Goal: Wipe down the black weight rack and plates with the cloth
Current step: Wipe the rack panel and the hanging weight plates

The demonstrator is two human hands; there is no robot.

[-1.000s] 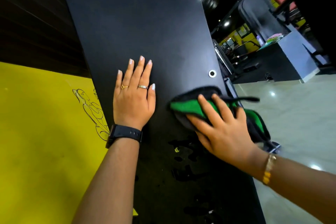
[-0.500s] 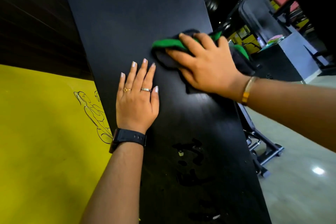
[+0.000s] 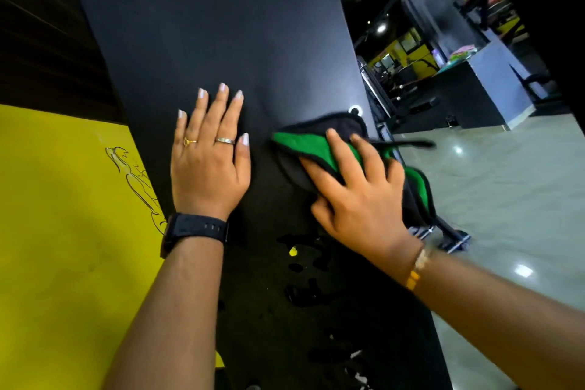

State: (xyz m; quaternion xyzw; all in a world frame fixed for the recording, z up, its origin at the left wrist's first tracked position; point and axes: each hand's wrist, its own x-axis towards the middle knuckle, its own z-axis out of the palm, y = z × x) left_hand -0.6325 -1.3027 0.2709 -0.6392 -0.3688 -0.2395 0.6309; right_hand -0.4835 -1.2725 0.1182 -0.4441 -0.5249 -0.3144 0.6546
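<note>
No text, brand or number can be read: glossy black marks [image 3: 304,288] low on the black panel [image 3: 221,25] may be worn lettering but are too broken to make out, and the yellow wall [image 3: 63,263] carries only a wordless black line drawing [image 3: 136,180]

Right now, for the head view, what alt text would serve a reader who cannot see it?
A person's right hand presses a green and black cloth against a tall black panel, near its right edge. The left hand lies flat on the panel beside the cloth. A yellow wall is at left, a pale floor at right.
</note>
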